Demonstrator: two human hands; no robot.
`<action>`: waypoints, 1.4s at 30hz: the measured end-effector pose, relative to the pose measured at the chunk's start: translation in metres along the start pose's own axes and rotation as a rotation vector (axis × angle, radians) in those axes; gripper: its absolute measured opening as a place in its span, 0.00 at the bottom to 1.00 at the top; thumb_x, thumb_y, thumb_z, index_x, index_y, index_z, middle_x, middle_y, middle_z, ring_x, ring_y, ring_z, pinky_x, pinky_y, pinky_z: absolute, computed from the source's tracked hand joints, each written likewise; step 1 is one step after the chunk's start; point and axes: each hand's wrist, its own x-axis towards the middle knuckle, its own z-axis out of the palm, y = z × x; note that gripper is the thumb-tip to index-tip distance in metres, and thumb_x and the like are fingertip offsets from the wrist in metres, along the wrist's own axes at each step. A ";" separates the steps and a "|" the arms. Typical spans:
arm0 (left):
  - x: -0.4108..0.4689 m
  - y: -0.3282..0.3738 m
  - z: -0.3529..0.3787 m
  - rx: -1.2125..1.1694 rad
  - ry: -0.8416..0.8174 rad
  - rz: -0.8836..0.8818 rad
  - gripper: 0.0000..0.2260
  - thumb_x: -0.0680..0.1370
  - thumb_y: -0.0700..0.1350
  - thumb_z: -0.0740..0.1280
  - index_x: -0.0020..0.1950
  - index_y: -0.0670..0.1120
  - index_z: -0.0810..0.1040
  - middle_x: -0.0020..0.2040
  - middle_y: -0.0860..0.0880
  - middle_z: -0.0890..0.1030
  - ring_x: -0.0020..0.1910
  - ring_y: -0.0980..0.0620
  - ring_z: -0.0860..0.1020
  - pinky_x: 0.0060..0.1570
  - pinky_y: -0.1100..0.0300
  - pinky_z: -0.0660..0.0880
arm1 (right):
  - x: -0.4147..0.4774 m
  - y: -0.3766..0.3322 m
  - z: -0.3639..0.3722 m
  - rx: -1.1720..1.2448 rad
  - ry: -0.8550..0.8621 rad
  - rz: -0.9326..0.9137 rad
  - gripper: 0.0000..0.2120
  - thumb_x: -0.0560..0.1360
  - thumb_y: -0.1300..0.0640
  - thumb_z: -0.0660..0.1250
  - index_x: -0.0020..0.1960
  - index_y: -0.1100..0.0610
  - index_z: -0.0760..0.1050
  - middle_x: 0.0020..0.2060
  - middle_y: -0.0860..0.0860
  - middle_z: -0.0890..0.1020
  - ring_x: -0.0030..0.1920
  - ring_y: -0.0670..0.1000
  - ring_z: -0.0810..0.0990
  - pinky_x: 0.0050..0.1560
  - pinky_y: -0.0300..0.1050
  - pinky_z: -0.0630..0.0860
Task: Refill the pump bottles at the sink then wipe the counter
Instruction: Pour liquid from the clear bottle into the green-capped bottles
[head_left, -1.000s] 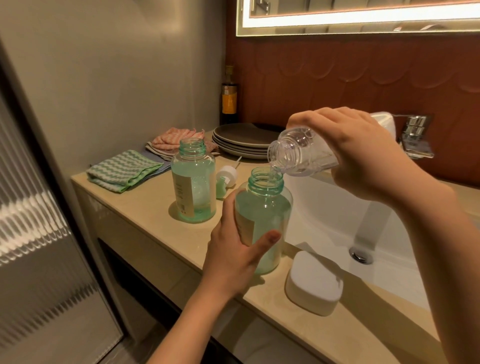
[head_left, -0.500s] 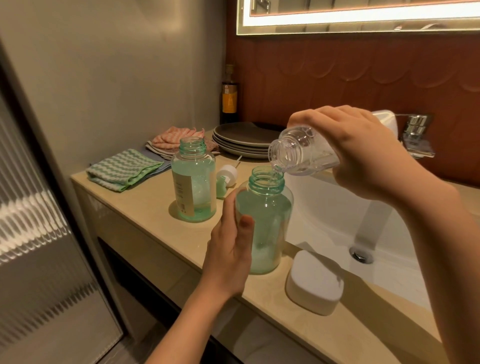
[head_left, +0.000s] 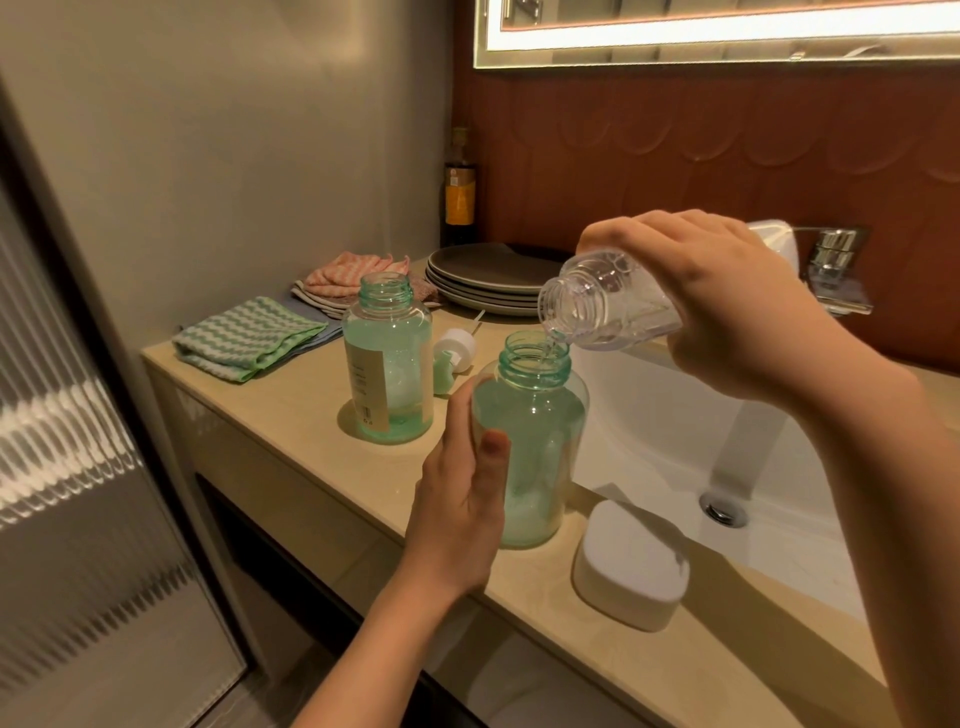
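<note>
Beige stone desk (head_left: 291, 415) beside the white sink basin (head_left: 670, 447): the left grip (head_left: 462, 504) is curled round a translucent teal plastic bottle (head_left: 540, 441) standing upright near the front edge. The right grip (head_left: 722, 306) is clamped on a clear plastic refill bottle (head_left: 602, 306) tilted mouth-down over the teal neck. A second open teal bottle (head_left: 387, 374) stands behind-left.

Two hands + forearms in view, both bare. L hand (head_left: 457, 512): slim, smooth skin, long thumb (head_left: 491, 467) w/ rounded tip. L forearm (head_left: 358, 660): bare skin right to the bottom frame edge, narrow at the wrist, widening lower down. R hand (head_left: 727, 306): broad-looking, knuckles showing as a row of soft bumps. R forearm (head_left: 893, 493): bare to the frame edge too, looks v. thick, being close to the wide-angle cam. Warm yellowish light on both.
</note>
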 end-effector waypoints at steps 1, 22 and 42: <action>0.000 0.000 0.000 0.000 0.000 0.003 0.25 0.71 0.75 0.46 0.65 0.70 0.60 0.39 0.58 0.74 0.34 0.70 0.72 0.36 0.74 0.65 | 0.000 0.000 0.000 -0.003 0.002 0.000 0.40 0.63 0.76 0.66 0.69 0.48 0.64 0.62 0.52 0.75 0.59 0.57 0.72 0.59 0.51 0.66; 0.000 0.004 0.000 -0.022 -0.008 -0.010 0.28 0.70 0.75 0.46 0.66 0.64 0.61 0.47 0.54 0.74 0.37 0.68 0.75 0.38 0.76 0.66 | -0.001 -0.002 -0.003 -0.008 -0.002 0.007 0.39 0.63 0.76 0.64 0.69 0.48 0.64 0.61 0.52 0.75 0.58 0.58 0.72 0.59 0.51 0.65; 0.000 0.004 0.000 -0.004 0.000 -0.004 0.28 0.70 0.74 0.47 0.65 0.64 0.62 0.53 0.46 0.66 0.41 0.52 0.71 0.31 0.71 0.65 | -0.001 -0.003 -0.005 -0.013 -0.013 0.010 0.40 0.63 0.77 0.62 0.69 0.48 0.64 0.61 0.52 0.75 0.58 0.58 0.71 0.59 0.50 0.65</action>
